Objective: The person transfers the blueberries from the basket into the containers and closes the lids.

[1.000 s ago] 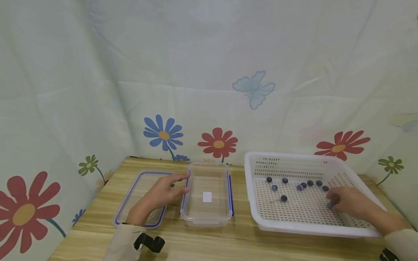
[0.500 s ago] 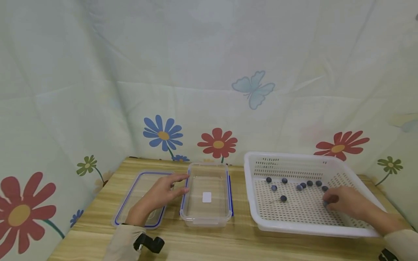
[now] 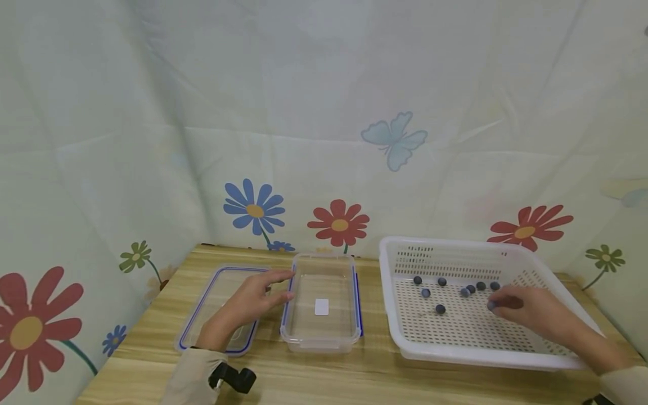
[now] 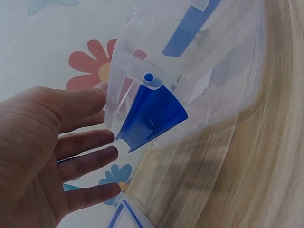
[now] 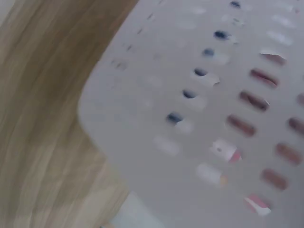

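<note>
My left hand (image 3: pixel 255 298), fingers relaxed and fairly straight, is beside the left rim of a clear plastic food container (image 3: pixel 324 332). In the left wrist view, the left hand (image 4: pixel 57 137) has its fingertips close to the container's blue latch (image 4: pixel 154 118); whether they touch cannot be told. Over a white perforated basket (image 3: pixel 466 351), my right hand (image 3: pixel 536 315) pinches a blueberry (image 3: pixel 491 305) between thumb and fingers. Several other blueberries (image 3: pixel 440 309) lie spread on the basket floor. Only the basket's slotted wall (image 5: pixel 142 95) shows in the right wrist view, and the right hand is out of it.
A clear lid with a blue seal (image 3: pixel 189 332) lies on the wooden table (image 3: pixel 354 379), partly under the left forearm. The container has a white label (image 3: pixel 321 307). A flowered curtain (image 3: pixel 304 140) hangs behind the table and at both sides.
My right hand has moved left and a little away from me, with the pinched blueberry; it now covers one berry seen before. The left hand has stayed in place.
</note>
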Demonstrator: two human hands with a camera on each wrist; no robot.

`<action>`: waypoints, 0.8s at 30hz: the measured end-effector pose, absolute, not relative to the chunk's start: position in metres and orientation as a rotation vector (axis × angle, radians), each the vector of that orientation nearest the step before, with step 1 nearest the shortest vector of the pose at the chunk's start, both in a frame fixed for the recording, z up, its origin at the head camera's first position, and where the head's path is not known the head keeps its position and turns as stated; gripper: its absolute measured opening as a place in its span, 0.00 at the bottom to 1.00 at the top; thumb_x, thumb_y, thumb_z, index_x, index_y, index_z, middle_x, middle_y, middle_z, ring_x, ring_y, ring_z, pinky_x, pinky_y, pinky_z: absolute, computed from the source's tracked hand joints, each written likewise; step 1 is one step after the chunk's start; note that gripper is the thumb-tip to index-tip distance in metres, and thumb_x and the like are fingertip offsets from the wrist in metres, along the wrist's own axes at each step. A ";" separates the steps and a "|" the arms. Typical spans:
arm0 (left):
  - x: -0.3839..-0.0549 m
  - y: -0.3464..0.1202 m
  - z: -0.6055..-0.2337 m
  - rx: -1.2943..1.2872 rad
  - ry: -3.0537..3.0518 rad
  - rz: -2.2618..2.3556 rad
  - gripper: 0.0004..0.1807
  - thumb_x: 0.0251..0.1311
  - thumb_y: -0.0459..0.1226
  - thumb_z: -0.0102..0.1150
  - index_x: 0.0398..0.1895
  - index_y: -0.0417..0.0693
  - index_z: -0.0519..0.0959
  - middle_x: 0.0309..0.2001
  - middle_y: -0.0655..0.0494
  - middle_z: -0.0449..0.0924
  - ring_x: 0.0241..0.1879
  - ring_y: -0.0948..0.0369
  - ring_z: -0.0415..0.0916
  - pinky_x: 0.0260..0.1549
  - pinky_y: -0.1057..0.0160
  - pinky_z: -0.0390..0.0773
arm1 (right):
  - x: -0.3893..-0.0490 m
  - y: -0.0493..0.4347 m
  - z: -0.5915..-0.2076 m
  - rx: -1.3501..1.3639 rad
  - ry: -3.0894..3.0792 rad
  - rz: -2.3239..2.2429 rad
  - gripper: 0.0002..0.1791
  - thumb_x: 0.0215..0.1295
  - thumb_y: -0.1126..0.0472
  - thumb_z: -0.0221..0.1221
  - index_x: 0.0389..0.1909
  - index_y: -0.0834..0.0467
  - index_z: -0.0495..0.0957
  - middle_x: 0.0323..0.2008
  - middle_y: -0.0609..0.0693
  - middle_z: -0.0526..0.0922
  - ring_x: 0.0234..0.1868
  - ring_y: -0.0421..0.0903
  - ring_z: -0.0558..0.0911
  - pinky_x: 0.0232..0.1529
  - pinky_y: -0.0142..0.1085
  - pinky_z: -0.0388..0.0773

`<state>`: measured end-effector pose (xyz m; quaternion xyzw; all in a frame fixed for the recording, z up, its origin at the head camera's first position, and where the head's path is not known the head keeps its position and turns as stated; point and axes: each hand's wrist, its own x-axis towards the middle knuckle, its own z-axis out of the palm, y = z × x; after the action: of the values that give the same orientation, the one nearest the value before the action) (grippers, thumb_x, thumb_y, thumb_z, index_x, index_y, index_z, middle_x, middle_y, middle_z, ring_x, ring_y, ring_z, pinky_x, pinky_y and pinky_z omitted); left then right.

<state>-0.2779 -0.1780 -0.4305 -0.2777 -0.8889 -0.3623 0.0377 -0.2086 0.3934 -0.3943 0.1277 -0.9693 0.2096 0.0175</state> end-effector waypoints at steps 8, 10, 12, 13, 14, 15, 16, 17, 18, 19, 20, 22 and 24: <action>-0.278 -0.178 -0.432 -0.854 -2.725 -1.092 0.26 0.73 0.40 0.68 0.69 0.37 0.79 0.68 0.40 0.78 0.67 0.39 0.75 0.58 0.37 0.79 | -0.204 0.370 -0.383 0.425 -2.918 0.732 0.12 0.66 0.62 0.73 0.48 0.60 0.87 0.41 0.45 0.89 0.42 0.45 0.88 0.42 0.35 0.87; -0.278 -0.178 -0.432 -0.859 -2.727 -1.084 0.26 0.73 0.40 0.68 0.69 0.37 0.79 0.68 0.40 0.78 0.67 0.39 0.75 0.58 0.37 0.79 | -0.202 0.364 -0.381 0.424 -2.890 0.753 0.13 0.66 0.63 0.74 0.49 0.60 0.87 0.41 0.45 0.90 0.42 0.45 0.89 0.41 0.33 0.86; -0.278 -0.177 -0.432 -0.861 -2.730 -1.086 0.26 0.73 0.40 0.67 0.69 0.37 0.79 0.68 0.39 0.78 0.67 0.39 0.75 0.59 0.37 0.79 | -0.201 0.358 -0.379 0.419 -2.877 0.783 0.15 0.66 0.63 0.74 0.51 0.61 0.87 0.43 0.48 0.90 0.43 0.47 0.89 0.42 0.34 0.87; -0.278 -0.177 -0.432 -0.861 -2.731 -1.088 0.26 0.73 0.40 0.67 0.69 0.37 0.79 0.68 0.39 0.78 0.66 0.39 0.75 0.58 0.37 0.79 | -0.200 0.355 -0.378 0.410 -2.875 0.800 0.15 0.66 0.64 0.73 0.52 0.62 0.86 0.43 0.48 0.90 0.44 0.48 0.89 0.42 0.35 0.87; -0.278 -0.177 -0.432 -0.855 -2.736 -1.093 0.27 0.73 0.41 0.67 0.70 0.37 0.78 0.68 0.39 0.78 0.66 0.39 0.75 0.59 0.37 0.79 | -0.200 0.352 -0.377 0.402 -2.875 0.818 0.16 0.66 0.64 0.73 0.53 0.62 0.86 0.44 0.49 0.90 0.45 0.49 0.89 0.43 0.36 0.87; -0.278 -0.177 -0.432 -0.851 -2.739 -1.099 0.27 0.73 0.41 0.67 0.70 0.38 0.78 0.68 0.40 0.78 0.66 0.39 0.75 0.59 0.37 0.79 | -0.199 0.349 -0.377 0.399 -2.870 0.834 0.16 0.67 0.64 0.73 0.53 0.62 0.86 0.45 0.50 0.90 0.45 0.51 0.89 0.43 0.38 0.87; -0.278 -0.177 -0.432 -0.847 -2.742 -1.105 0.27 0.73 0.41 0.67 0.70 0.38 0.78 0.68 0.40 0.78 0.66 0.39 0.75 0.59 0.37 0.79 | -0.199 0.346 -0.376 0.399 -2.866 0.844 0.16 0.67 0.64 0.73 0.53 0.62 0.86 0.45 0.50 0.90 0.46 0.52 0.89 0.44 0.39 0.88; -0.278 -0.177 -0.432 -0.843 -2.746 -1.109 0.27 0.73 0.42 0.67 0.70 0.38 0.78 0.69 0.40 0.78 0.66 0.39 0.75 0.59 0.37 0.79 | -0.198 0.343 -0.375 0.395 -2.864 0.851 0.16 0.67 0.64 0.73 0.53 0.62 0.86 0.45 0.51 0.90 0.46 0.53 0.89 0.44 0.40 0.88; -0.278 -0.177 -0.432 -0.842 -2.748 -1.112 0.27 0.73 0.42 0.67 0.70 0.39 0.78 0.69 0.40 0.77 0.66 0.39 0.75 0.59 0.37 0.79 | -0.198 0.341 -0.374 0.395 -2.861 0.860 0.16 0.67 0.64 0.73 0.53 0.62 0.86 0.45 0.51 0.90 0.47 0.54 0.89 0.44 0.42 0.88; -0.278 -0.177 -0.432 -0.841 -2.749 -1.112 0.27 0.73 0.42 0.67 0.70 0.39 0.78 0.69 0.40 0.77 0.66 0.40 0.75 0.59 0.37 0.78 | -0.198 0.337 -0.373 0.392 -2.858 0.867 0.16 0.67 0.63 0.73 0.53 0.62 0.86 0.45 0.51 0.90 0.47 0.54 0.89 0.45 0.42 0.88; -0.278 -0.177 -0.432 -0.841 -2.750 -1.113 0.27 0.73 0.42 0.67 0.70 0.39 0.78 0.69 0.40 0.77 0.66 0.39 0.75 0.59 0.37 0.78 | -0.197 0.334 -0.372 0.392 -2.853 0.871 0.16 0.67 0.63 0.73 0.53 0.62 0.86 0.45 0.51 0.90 0.47 0.55 0.89 0.45 0.43 0.88; -0.277 -0.178 -0.431 -0.849 -2.747 -1.111 0.27 0.74 0.42 0.67 0.70 0.38 0.78 0.68 0.40 0.78 0.66 0.39 0.75 0.59 0.37 0.78 | -0.197 0.327 -0.371 0.392 -2.840 0.882 0.16 0.67 0.63 0.73 0.53 0.61 0.86 0.45 0.51 0.90 0.47 0.55 0.89 0.45 0.44 0.88; -0.276 -0.179 -0.431 -0.856 -2.740 -1.108 0.26 0.74 0.41 0.66 0.69 0.38 0.79 0.68 0.39 0.78 0.67 0.39 0.75 0.59 0.36 0.78 | -0.198 0.320 -0.370 0.402 -2.826 0.891 0.15 0.67 0.63 0.73 0.53 0.61 0.86 0.45 0.51 0.90 0.47 0.54 0.89 0.46 0.44 0.88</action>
<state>-0.2763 -0.1791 -0.4307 -0.2782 -0.8900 -0.3598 0.0323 -0.1984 0.3201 -0.3697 0.1341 -0.9424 0.2970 0.0758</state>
